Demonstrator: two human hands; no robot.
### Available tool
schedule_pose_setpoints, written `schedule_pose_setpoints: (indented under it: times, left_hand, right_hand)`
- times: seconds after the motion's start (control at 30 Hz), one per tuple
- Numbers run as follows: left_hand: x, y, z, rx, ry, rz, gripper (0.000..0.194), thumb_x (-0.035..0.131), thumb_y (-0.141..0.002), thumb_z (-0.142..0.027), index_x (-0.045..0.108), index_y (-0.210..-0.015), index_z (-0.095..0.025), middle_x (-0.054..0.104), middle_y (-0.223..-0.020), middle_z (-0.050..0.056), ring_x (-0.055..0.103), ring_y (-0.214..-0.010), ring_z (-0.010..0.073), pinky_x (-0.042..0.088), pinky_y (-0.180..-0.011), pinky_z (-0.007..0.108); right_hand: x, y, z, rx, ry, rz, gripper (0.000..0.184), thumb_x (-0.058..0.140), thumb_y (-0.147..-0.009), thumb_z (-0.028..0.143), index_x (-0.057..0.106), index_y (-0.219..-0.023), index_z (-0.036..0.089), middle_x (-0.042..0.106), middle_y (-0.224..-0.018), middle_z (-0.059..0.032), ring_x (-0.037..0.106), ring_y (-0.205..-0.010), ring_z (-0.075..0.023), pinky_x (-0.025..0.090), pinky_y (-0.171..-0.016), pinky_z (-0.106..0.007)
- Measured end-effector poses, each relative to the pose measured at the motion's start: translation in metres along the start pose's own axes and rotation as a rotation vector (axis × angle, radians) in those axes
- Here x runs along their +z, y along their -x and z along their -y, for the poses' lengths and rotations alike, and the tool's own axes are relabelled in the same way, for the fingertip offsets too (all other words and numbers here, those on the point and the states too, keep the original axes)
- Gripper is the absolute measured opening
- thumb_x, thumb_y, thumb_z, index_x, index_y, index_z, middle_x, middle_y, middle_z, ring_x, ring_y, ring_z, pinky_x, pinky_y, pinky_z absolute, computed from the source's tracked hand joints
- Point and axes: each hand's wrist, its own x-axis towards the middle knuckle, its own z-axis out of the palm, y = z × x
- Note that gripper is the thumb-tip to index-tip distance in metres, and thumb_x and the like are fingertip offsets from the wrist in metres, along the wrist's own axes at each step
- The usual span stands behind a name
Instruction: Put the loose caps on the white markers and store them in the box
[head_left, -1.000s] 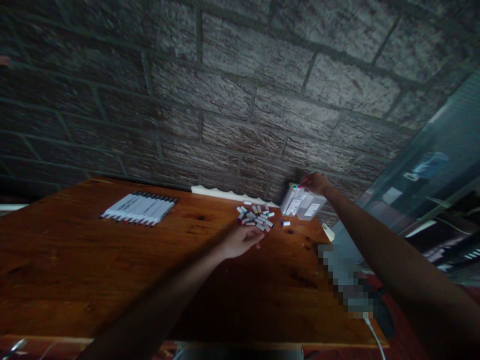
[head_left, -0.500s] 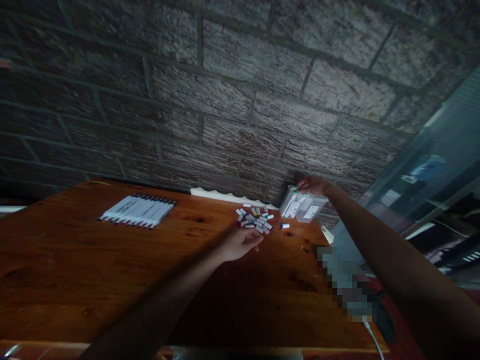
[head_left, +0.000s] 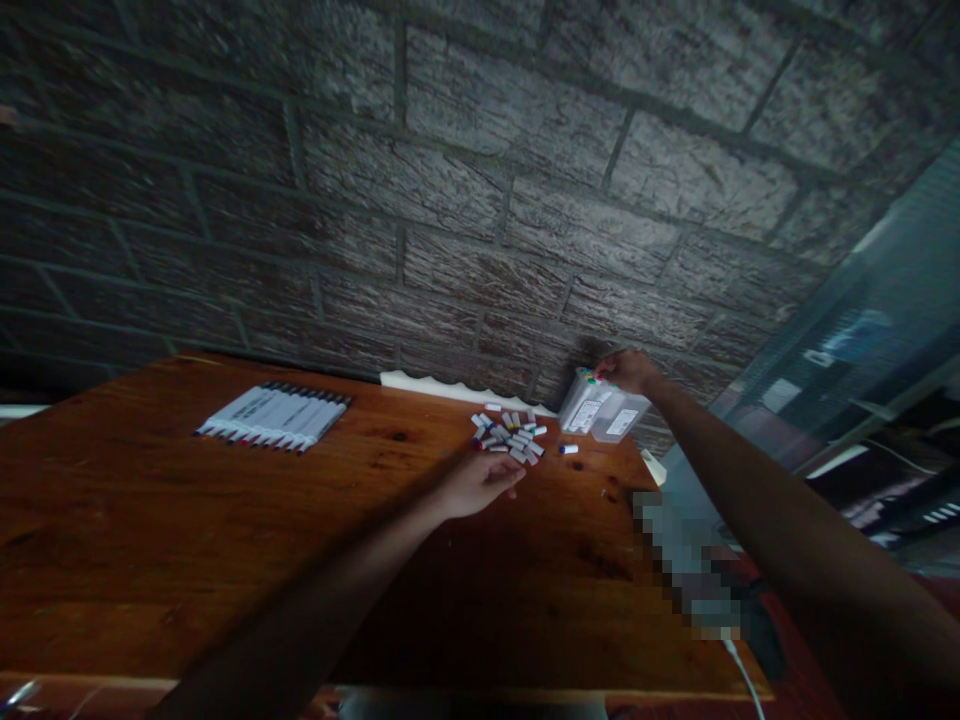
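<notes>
My left hand rests low over the table just in front of a loose heap of marker caps, its fingers loosely bent, thumb apart, nothing visible in them. At the back right, my right hand reaches to the top of a clear plastic box with a white label. Coloured marker ends show at that box's rim, and my fingertips pinch what looks like a marker there; the tips are small and dark. A second clear box stands beside it, under my hand.
A neat row of white markers lies at the left of the wooden table. One single cap sits apart from the heap. Behind stands a stone-block wall with a white wavy strip along its foot. A white cable hangs at right.
My right fingers have shifted slightly left over the box's rim, and a reddish spot now shows at their tips. My left hand stays nearly still.
</notes>
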Motion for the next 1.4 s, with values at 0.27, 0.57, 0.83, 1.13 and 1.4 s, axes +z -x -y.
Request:
schedule_pose_setpoints:
  times: [0.27,0.57,0.83,1.13,1.4]
  left_hand:
    - [-0.001,0.000,-0.001,-0.002,-0.022,-0.003,0.026,0.053,-0.090,-0.038,0.064,-0.093,-0.015,0.069,-0.071,0.003,0.061,-0.064,0.0140,0.044,-0.062,0.025]
    - [-0.001,0.000,0.001,0.018,0.014,-0.010,0.026,0.054,-0.090,-0.039,0.064,-0.093,-0.014,0.069,-0.072,0.003,0.061,-0.065,0.0137,0.044,-0.064,0.025]
    - [-0.001,0.001,-0.003,0.017,-0.023,-0.004,0.026,0.053,-0.090,-0.039,0.064,-0.091,-0.015,0.070,-0.072,0.003,0.063,-0.068,0.0152,0.046,-0.067,0.026]
    - [0.000,0.001,-0.002,0.018,-0.001,-0.002,0.025,0.054,-0.089,-0.038,0.063,-0.090,-0.015,0.069,-0.072,0.004,0.064,-0.068,0.0161,0.046,-0.068,0.027]
    - [-0.001,0.001,-0.003,0.014,-0.036,0.006,0.030,0.052,-0.090,-0.041,0.064,-0.093,-0.014,0.070,-0.073,0.005,0.062,-0.066,0.0160,0.044,-0.064,0.026]
  right_hand:
    - [0.001,-0.002,-0.003,-0.044,-0.015,0.032,0.014,0.067,-0.075,0.021,0.077,-0.085,0.024,0.076,-0.090,-0.0018,0.069,-0.087,-0.0201,0.051,-0.083,-0.028]
    - [-0.004,-0.006,-0.006,-0.075,-0.282,0.164,0.033,0.072,-0.070,0.018,0.073,-0.103,0.018,0.076,-0.098,-0.0060,0.071,-0.082,-0.0182,0.056,-0.072,-0.024]
    - [0.002,-0.004,0.001,-0.013,-0.274,0.110,0.022,0.071,-0.073,0.022,0.073,-0.093,0.015,0.076,-0.091,-0.0070,0.070,-0.078,-0.0173,0.054,-0.068,-0.023]
    - [-0.002,0.000,-0.003,0.134,-0.087,-0.029,0.011,0.068,-0.073,0.020,0.074,-0.082,0.018,0.075,-0.080,-0.0052,0.070,-0.079,-0.0218,0.053,-0.075,-0.030]
    - [-0.014,0.015,0.008,0.142,-0.089,0.002,0.010,0.066,-0.076,0.023,0.074,-0.080,0.020,0.075,-0.080,-0.0055,0.070,-0.077,-0.0221,0.052,-0.072,-0.029]
